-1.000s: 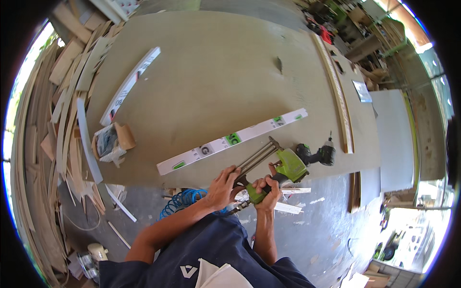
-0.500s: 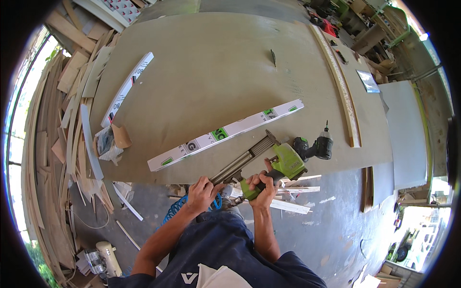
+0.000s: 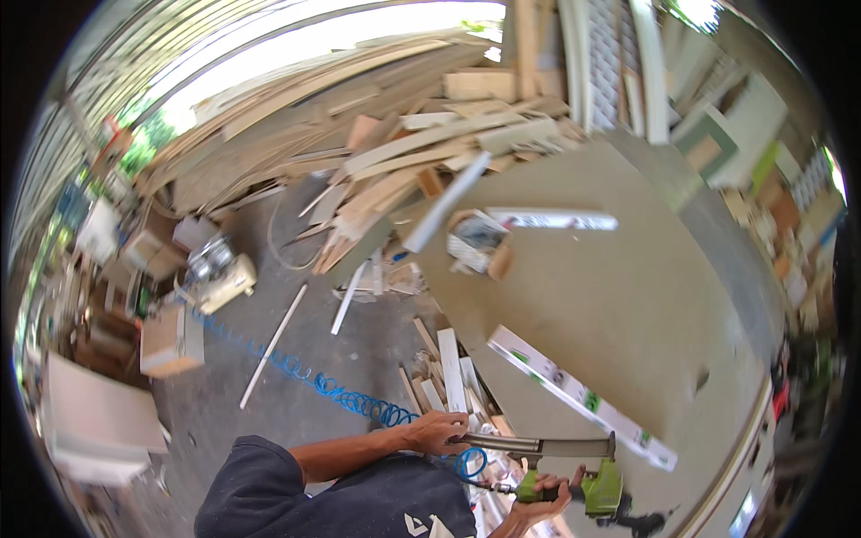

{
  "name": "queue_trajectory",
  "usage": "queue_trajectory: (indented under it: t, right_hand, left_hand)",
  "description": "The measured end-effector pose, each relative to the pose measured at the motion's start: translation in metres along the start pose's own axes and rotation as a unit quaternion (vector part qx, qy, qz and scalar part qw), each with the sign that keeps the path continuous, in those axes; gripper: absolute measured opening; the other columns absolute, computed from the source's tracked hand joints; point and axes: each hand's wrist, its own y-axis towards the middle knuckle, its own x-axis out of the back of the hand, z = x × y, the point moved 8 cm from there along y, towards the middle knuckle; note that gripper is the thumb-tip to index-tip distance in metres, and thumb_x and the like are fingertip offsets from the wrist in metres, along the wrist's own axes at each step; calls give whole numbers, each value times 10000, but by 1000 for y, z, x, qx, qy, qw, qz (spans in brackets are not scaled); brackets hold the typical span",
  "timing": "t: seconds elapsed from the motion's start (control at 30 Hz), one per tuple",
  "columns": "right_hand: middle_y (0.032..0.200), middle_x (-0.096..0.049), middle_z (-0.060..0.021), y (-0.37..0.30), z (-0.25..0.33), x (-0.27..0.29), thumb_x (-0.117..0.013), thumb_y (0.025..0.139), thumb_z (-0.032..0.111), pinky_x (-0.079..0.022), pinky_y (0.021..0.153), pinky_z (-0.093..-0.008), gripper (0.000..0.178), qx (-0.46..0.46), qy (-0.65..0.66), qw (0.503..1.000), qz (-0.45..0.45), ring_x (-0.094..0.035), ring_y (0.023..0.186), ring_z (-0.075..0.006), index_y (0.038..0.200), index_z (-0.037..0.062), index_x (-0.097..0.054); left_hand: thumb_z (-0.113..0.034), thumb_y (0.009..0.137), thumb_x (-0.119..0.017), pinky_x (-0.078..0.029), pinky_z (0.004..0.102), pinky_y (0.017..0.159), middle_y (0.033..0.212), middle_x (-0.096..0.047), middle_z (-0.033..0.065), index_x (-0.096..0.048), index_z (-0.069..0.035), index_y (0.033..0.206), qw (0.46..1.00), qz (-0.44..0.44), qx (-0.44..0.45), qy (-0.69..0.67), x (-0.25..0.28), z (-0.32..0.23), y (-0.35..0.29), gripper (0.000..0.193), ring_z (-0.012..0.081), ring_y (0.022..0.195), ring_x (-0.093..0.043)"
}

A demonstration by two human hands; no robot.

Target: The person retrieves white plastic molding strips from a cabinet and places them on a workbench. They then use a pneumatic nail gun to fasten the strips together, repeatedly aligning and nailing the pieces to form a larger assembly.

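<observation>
A green and black air nail gun [image 3: 604, 491] is between my hands, lying roughly across in front of my body. My left hand [image 3: 438, 432] is closed on the rear end of its long metal magazine [image 3: 516, 443]. My right hand [image 3: 542, 502] wraps round its dark handle. A blue coiled air hose [image 3: 363, 403] runs from the tool across the floor to the left. Just beyond the gun, a long narrow white box with green patches [image 3: 583, 394] lies on the large worktable [image 3: 628, 296]. Partly hidden behind the gun is a dark cordless drill [image 3: 639, 522].
An opened cardboard box [image 3: 480, 244] and a white printed strip [image 3: 556, 219] lie on the table's far side. Heaps of wood offcuts [image 3: 430, 152] rise beyond. A cream air compressor [image 3: 222, 282], a carton [image 3: 172, 341] and a thin white stick [image 3: 273, 348] are on the floor.
The view has swung left, bringing the floor, compressor and wood heaps into sight. Both hands keep hold of the nail gun, which now sits lower right in view.
</observation>
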Motion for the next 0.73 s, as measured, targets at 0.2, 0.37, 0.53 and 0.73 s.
queue_trajectory:
  t: [0.2,0.37,0.53,0.73]
  right_hand:
    - [669,-566,-60,-55,-44,-79,-579,905,144,-482,541,-292,404,-57,-90,978,180,-525,509,-152,1263,-40,-547]
    - [729,-628,-55,-134,-123,-157,-566,942,88,-410,433,-287,91,-99,-235,839,481,-495,494,-118,984,39,-630]
    - [974,-619,-153,-222,-280,-188,-725,882,177,-523,606,-356,591,-18,-374,694,614,-581,724,-188,1351,54,-388]
    - [590,-616,-80,-468,-408,-273,-636,807,16,-502,476,-326,48,-147,-408,531,728,-602,472,-190,801,-31,-640]
  left_hand:
    - [-243,877,-728,-502,432,800,1014,-604,154,-609,-27,845,953,-227,196,35,92,64,-139,248,349,926,-619]
    - [-280,891,-700,-503,440,807,966,-626,171,-654,-20,892,857,-356,371,33,151,92,-337,264,358,911,-628]
    - [-322,870,-723,-530,419,807,936,-699,176,-700,-14,883,778,-405,480,1,172,104,-532,310,313,897,-681]
    - [-340,875,-724,-537,415,821,946,-714,171,-723,-27,926,637,-568,519,-47,229,61,-706,317,278,898,-692]
